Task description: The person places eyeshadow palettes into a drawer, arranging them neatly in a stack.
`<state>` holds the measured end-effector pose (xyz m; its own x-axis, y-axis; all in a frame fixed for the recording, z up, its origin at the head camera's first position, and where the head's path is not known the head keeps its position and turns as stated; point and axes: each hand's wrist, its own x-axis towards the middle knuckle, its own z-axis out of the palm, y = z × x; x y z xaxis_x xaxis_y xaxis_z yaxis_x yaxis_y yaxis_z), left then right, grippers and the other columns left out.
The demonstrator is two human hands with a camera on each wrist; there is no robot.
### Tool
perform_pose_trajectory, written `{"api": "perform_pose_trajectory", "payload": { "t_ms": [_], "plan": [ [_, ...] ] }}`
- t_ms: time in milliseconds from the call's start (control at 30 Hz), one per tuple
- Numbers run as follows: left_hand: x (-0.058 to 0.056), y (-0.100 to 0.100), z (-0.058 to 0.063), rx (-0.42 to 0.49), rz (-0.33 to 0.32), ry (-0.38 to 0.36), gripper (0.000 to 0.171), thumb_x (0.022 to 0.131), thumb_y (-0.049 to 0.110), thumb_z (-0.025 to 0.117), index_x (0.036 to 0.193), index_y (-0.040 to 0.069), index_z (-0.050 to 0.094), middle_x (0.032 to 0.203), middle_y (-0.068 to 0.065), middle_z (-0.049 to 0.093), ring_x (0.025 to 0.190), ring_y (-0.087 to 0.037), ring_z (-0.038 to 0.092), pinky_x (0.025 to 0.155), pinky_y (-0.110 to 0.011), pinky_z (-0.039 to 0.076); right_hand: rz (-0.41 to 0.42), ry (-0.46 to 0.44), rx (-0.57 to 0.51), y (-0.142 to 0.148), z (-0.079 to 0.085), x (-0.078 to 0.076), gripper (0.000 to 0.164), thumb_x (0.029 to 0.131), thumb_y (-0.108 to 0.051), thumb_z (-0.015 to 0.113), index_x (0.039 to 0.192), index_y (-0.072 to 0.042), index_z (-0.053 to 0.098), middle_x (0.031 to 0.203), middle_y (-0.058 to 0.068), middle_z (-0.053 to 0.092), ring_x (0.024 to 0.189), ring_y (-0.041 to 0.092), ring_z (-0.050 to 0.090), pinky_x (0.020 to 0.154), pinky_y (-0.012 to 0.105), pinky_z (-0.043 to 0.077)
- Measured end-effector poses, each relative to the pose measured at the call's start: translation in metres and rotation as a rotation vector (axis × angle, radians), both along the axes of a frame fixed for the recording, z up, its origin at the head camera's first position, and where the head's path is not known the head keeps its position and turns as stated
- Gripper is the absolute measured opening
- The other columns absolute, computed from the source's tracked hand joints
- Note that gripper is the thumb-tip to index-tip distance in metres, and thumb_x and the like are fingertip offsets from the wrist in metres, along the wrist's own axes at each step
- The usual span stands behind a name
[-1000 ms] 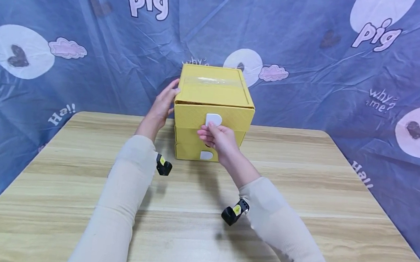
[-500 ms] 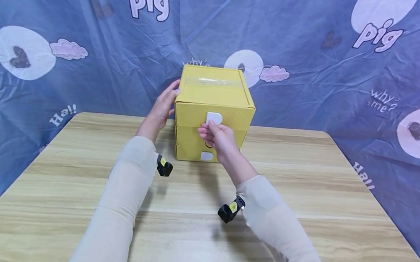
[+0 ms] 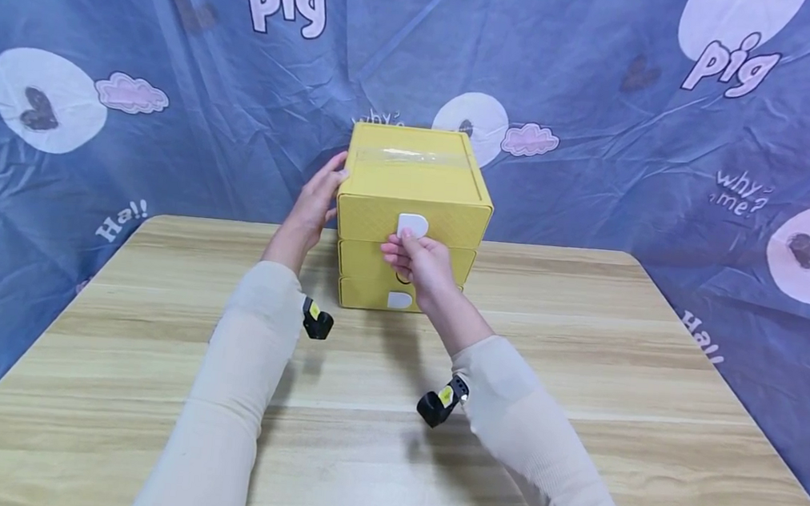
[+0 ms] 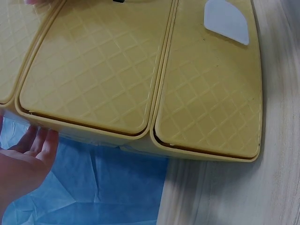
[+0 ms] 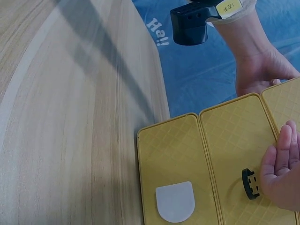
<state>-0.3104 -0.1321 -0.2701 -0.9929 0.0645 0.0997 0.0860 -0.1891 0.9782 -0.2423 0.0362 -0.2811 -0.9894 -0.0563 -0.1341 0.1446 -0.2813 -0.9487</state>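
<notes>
A yellow drawer box (image 3: 411, 181) with three stacked drawers stands at the back of the table. My left hand (image 3: 310, 206) rests against its left side, fingers spread along the upper part. The top drawer (image 3: 368, 219) sits flush and bears a white tab (image 3: 413, 223). At that tab's lower edge, my right hand (image 3: 429, 270) presses with its thumb, the other fingers loosely extended below. The middle drawer (image 5: 234, 131) has a black handle (image 5: 250, 183), mostly hidden by the right hand in the head view. Another white tab (image 5: 175, 201) marks the bottom drawer (image 5: 168, 150).
The wood-grain table (image 3: 147, 391) extends around the box. A blue printed cloth (image 3: 579, 75) hangs close behind and at both sides. Clear tape (image 3: 409, 157) crosses the box's top. A black wrist camera (image 3: 317, 322) projects from the left sleeve, another (image 3: 438, 405) from the right.
The top drawer has moved back into the box, and the gap under the top panel has gone. My right hand moved slightly forward with it; the left hand stayed in place.
</notes>
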Motion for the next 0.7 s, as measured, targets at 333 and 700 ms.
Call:
{"api": "perform_pose_trajectory", "payload": {
  "t_ms": [333,700],
  "plan": [
    [0.0,0.001,-0.001,0.027,-0.008,0.011,0.051,0.083,0.026,0.046,0.133,0.024,0.035,0.127,-0.003,0.041,0.114,-0.016,0.038,0.09,-0.039,0.027,0.075,-0.007,0.071,0.003,-0.003,0.004,0.034,0.091,-0.025,0.043,0.1,0.005,0.055,0.073,0.003,0.061,0.063,0.012,0.058,0.072,0.031,0.043],
    [0.001,0.003,0.001,0.019,-0.004,-0.002,0.051,0.083,0.026,0.048,0.132,0.024,0.036,0.127,-0.003,0.042,0.114,-0.016,0.038,0.09,-0.039,0.028,0.309,0.119,0.302,0.007,0.01,0.015,0.038,0.091,-0.024,0.044,0.11,0.008,0.051,0.09,0.015,0.06,0.074,0.019,0.059,0.083,0.045,0.036]
  ]
}}
